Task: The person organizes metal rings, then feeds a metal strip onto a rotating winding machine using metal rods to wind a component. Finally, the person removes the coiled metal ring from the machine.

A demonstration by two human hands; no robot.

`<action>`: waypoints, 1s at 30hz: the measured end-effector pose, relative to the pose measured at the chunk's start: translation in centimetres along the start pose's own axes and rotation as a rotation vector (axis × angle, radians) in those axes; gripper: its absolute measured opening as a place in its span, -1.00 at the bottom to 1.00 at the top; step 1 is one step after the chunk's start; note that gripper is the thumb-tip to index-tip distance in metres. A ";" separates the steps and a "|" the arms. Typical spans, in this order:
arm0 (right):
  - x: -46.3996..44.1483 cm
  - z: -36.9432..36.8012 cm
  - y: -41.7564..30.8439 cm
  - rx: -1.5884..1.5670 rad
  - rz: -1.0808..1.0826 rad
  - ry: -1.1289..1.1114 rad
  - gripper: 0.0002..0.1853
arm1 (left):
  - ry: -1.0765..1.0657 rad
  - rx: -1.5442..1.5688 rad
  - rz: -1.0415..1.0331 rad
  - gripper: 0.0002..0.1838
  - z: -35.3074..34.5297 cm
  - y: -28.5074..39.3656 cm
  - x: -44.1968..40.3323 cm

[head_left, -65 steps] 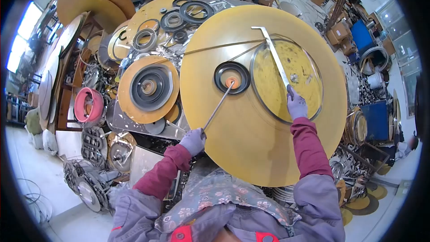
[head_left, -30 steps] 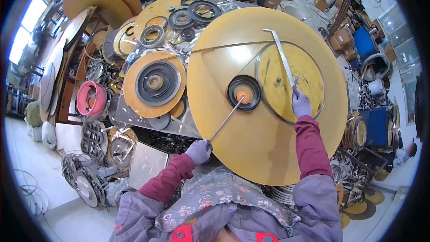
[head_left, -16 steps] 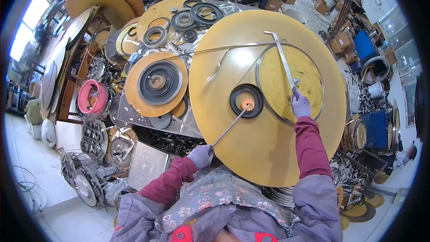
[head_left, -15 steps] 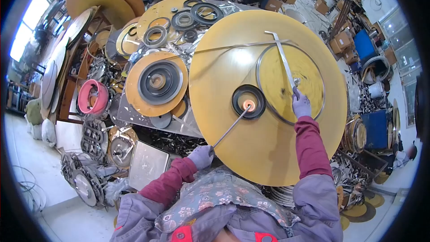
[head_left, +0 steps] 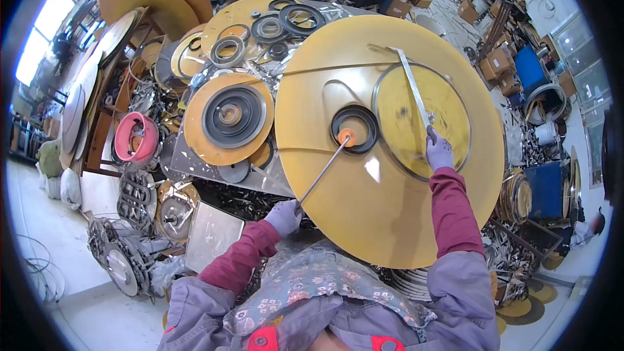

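My left hand [head_left: 285, 217], in a pale glove, is closed on the lower end of a thin metal rod [head_left: 323, 173]. The rod's far end meets an orange hub [head_left: 347, 136] inside a black ring [head_left: 368, 126]. That ring lies on a large yellow disc [head_left: 377, 221]. Wrapped round the lower end of a flat metal bar [head_left: 411, 84] with a bent tip is my right hand [head_left: 439, 152], also gloved. Beneath the bar sits a smaller yellow disc [head_left: 448, 107] with a metal rim, its surface streaked by blur. A thin strip [head_left: 325, 67] crosses the large disc.
To the left, an orange disc [head_left: 195, 131] carries dark stacked rings. Black and grey rings [head_left: 302, 19] lie behind it among metal scraps. A pink tub [head_left: 136, 136] stands further left. Cardboard boxes [head_left: 497, 60] and a person [head_left: 583, 231] are at the right.
Since half a second ago, the rod's tip, orange hub and black ring have shifted left and up slightly. A strip loop now shows above the ring. My right hand has barely moved.
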State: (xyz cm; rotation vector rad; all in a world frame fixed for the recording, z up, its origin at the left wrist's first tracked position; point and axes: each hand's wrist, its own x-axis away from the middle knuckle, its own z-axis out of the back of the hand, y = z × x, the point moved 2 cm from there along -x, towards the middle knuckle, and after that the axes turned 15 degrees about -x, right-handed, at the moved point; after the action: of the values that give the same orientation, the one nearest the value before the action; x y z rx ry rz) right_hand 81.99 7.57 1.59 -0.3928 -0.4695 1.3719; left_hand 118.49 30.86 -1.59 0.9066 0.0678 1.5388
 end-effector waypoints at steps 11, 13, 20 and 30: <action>-2.7 -0.3 3.2 -0.111 0.037 0.072 -0.62 | -0.030 -0.083 -0.109 -0.77 -1.7 -0.2 0.2; -2.4 -0.4 2.8 -0.067 0.012 0.076 -0.61 | -0.021 -0.074 -0.125 -0.78 -1.8 -0.1 0.1; -2.5 -0.5 2.7 -0.038 0.027 0.039 -0.59 | 0.002 -0.048 -0.015 -0.76 -1.0 0.0 -1.2; -1.6 -0.6 0.9 0.011 0.022 -0.001 -0.61 | -0.008 -0.073 -0.114 -0.79 -1.5 -0.5 -0.4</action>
State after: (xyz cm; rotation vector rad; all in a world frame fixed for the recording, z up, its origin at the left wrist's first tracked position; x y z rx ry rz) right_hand 81.38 6.11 0.47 -0.3894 -0.4598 1.3957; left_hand 117.98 31.31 -3.06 0.8373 0.0566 1.4232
